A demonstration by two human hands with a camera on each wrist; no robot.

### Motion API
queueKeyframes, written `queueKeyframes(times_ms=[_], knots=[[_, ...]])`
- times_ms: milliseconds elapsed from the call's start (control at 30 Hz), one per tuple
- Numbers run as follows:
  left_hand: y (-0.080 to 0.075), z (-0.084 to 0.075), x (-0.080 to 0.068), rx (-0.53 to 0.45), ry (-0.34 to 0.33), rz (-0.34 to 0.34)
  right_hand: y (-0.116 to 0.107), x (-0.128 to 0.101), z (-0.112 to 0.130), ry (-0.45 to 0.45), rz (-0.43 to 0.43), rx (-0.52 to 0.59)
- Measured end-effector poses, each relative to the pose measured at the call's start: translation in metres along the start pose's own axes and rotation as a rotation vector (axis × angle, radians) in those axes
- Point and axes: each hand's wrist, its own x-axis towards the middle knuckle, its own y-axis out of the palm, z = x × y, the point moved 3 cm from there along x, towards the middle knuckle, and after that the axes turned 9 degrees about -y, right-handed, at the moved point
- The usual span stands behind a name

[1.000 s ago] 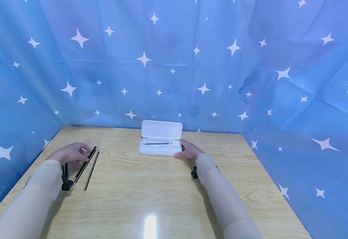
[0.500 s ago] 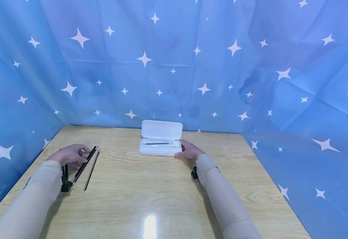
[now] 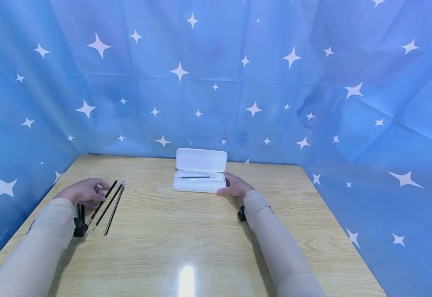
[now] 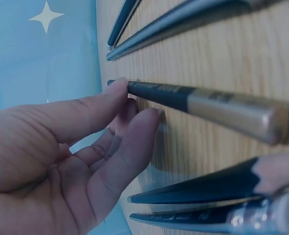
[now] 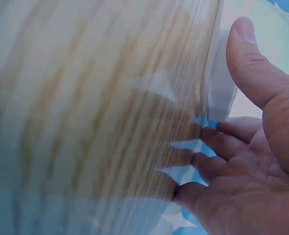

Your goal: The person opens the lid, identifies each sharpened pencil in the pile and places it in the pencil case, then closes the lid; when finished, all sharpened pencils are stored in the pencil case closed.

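Note:
At the table's left my left hand [image 3: 83, 192] pinches a dark pencil [image 4: 164, 95] with a gold end between thumb and fingertips, near its far end. Two more pencils lie beside it on the right: a dark one [image 3: 107, 208] and one with a silvery end [image 3: 114, 210]. In the left wrist view a sharpened pencil [image 4: 208, 186] and another with a white eraser [image 4: 259, 218] lie below the hand. A white pencil case [image 3: 197, 189] stands open at the back, with one pencil [image 3: 195, 177] inside. My right hand [image 3: 237, 186] rests at its right end, fingers relaxed, thumb by the front corner.
More dark pencils [image 4: 183, 24] lie at the top of the left wrist view. The case's raised lid [image 3: 201, 160] stands close to the blue star-patterned curtain [image 3: 216, 95] along the back edge of the wooden table [image 3: 164, 239].
My left hand has shifted slightly left with its pencil, which now lies apart from the dark pencil that it was close against. The right hand and the case have stayed in place.

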Motion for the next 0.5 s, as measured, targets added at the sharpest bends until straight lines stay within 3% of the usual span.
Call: queueKeyframes(times_ms=[267, 500], knots=[[-0.001, -0.006, -0.004, 0.099, 0.052, 0.007, 0.001, -0.002, 0.001, 0.010, 0.007, 0.000], [-0.001, -0.017, -0.007, 0.038, 0.065, 0.035, -0.001, -0.002, 0.003, -0.004, 0.006, -0.018]])
